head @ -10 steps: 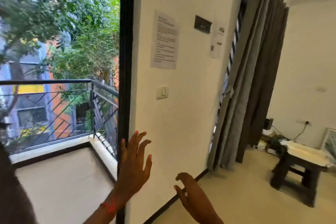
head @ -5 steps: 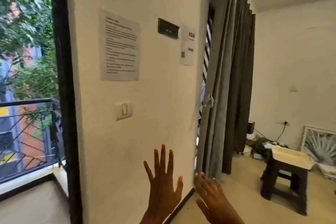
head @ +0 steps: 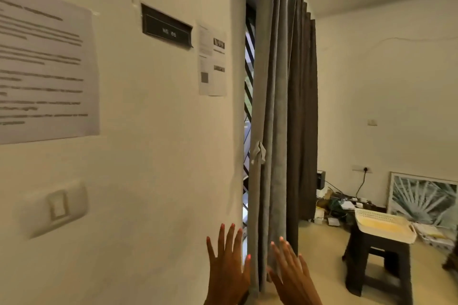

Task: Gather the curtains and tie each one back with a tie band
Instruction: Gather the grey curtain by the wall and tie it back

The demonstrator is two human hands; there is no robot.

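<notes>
At the bottom centre, the left hand (head: 229,272) and right hand (head: 293,280) had fingers spread, gripping nothing. The right perhaps touched the grey curtain (head: 271,106), hanging mid-frame with a tie band (head: 259,153) at its left edge.

Both hands, at the bottom centre of the frame, were bare, as were the wrists down to the frame's lower edge. The left hand (head: 228,273) had slim fingers with nails painted coral-pink, brightest on the thumb. The right hand (head: 293,277) carried the same polish, its nails blurred and paler.
</notes>
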